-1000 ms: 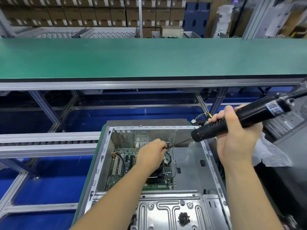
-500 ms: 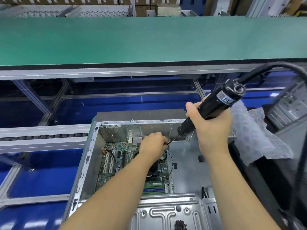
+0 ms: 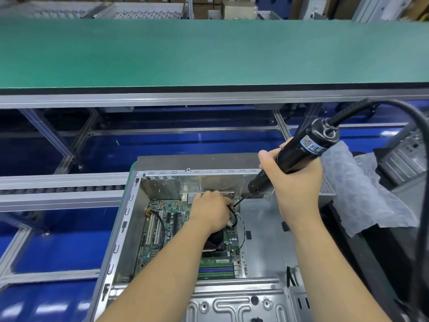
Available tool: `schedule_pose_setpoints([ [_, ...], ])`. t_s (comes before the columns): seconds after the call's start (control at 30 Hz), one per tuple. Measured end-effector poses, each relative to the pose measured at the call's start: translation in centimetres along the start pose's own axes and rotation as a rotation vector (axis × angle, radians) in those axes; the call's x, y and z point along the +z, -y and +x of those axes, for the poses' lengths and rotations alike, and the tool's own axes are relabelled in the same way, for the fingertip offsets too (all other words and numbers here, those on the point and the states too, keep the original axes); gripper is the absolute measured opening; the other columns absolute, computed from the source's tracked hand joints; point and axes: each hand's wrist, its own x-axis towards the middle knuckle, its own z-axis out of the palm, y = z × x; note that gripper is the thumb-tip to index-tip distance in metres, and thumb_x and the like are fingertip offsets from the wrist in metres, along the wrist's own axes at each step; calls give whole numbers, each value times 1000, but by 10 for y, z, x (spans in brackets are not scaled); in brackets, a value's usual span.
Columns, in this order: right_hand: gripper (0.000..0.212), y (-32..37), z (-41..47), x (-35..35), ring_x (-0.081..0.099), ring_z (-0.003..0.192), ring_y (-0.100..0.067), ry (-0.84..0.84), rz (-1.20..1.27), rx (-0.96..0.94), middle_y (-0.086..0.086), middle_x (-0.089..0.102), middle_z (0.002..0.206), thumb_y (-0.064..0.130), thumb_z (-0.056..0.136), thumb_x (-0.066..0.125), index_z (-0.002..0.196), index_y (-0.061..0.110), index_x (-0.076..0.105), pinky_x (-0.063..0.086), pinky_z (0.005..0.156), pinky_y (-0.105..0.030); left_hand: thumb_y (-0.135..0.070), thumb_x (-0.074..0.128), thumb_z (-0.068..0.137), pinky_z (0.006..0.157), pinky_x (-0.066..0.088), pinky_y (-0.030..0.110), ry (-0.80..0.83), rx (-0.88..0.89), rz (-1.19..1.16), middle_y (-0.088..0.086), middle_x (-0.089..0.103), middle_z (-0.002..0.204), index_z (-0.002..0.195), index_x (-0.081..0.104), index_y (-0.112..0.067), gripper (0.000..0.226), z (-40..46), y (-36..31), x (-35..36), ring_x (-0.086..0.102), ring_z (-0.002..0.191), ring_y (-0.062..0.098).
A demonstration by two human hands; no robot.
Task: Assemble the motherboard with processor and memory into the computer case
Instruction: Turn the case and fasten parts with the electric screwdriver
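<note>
The right hand (image 3: 299,189) is wrapped around the black electric screwdriver (image 3: 294,156), which slants down toward 8 o'clock; its bit tip sits at the upper right corner of the motherboard (image 3: 167,228). The left hand (image 3: 210,211) lies curled over the board with its fingertips pinched at the bit tip, apparently steadying a screw too small to confirm.

Step in hand, by judgement: fastening the motherboard to the floor of the computer case (image 3: 130,228). The next move calls for the bit standing square in the screw head before the fingers let go.

The board lies in the left half of the open case, memory modules (image 3: 216,269) at its 6 o'clock edge. Thin fan wires (image 3: 242,225) loop just beside the bit and could snag. The screwdriver cable (image 3: 417,126) arcs away at 2 o'clock. Bubble wrap (image 3: 355,189) lies at 3 o'clock of the case, a green conveyor belt (image 3: 209,52) at 12 o'clock.
</note>
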Motion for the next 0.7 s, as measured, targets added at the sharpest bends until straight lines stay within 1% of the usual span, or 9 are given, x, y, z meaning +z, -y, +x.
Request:
schedule_pose_setpoints([
  [0.07,18,-4,-1,0,69,72,-29,14,-6,8,-10,68,72,39,72,80,72,34,62,56,74,-31,-32,34,99,104,29,45,36,10,14,4,56,130,139,53,-41,45,-5,3,-1,45,126,29],
  [0.2,30,-13,-1,1,67,70,-18,7,-26,43,-6,69,73,37,71,80,74,14,61,54,73,-23,-39,32,98,105,25,46,94,13,5,4,53,129,141,49,-42,47,-12,4,-1,43,126,28],
  [0.23,30,-15,-1,1,66,69,-17,7,-31,50,-6,69,72,35,72,80,74,12,61,53,73,-23,-39,33,98,105,25,46,102,6,-8,3,53,131,142,49,-43,47,-12,4,-1,42,127,27],
  [0.3,31,-18,-1,1,67,71,-18,8,-40,64,-5,69,73,31,74,81,76,7,62,54,75,-28,-39,35,97,106,26,46,103,-20,-50,2,54,135,140,51,-43,46,-12,4,0,42,130,26],
  [0.37,33,-20,0,2,67,72,-21,5,-47,66,-7,69,73,30,74,80,77,3,63,55,76,-30,-37,37,96,106,26,45,91,-50,-96,1,56,137,136,55,-44,44,-11,3,1,44,129,26],
  [0.5,32,-21,2,2,69,74,-25,-11,-43,79,-11,70,75,32,74,80,80,6,62,57,77,-32,-34,37,95,108,27,42,70,-94,-178,-2,64,130,125,63,-45,42,-9,4,2,51,123,24],
  [0.57,29,-21,2,2,69,74,-26,-15,-40,83,-10,70,75,30,75,80,79,7,62,58,77,-35,-33,38,94,105,30,41,59,-100,-199,-3,66,125,122,65,-46,41,-8,5,2,53,120,24],
  [0.63,24,-20,2,2,69,73,-25,-20,-39,76,-8,69,73,31,75,80,75,13,64,58,76,-36,-32,38,95,101,34,40,46,-109,-218,-4,68,120,120,66,-46,40,-7,5,2,56,117,24],
  [0.7,25,-20,2,2,69,72,-24,-22,-43,68,-6,69,73,34,74,79,74,14,63,58,76,-37,-31,38,95,105,32,42,43,-115,-222,-4,69,120,120,66,-46,41,-7,4,1,56,116,24],
])
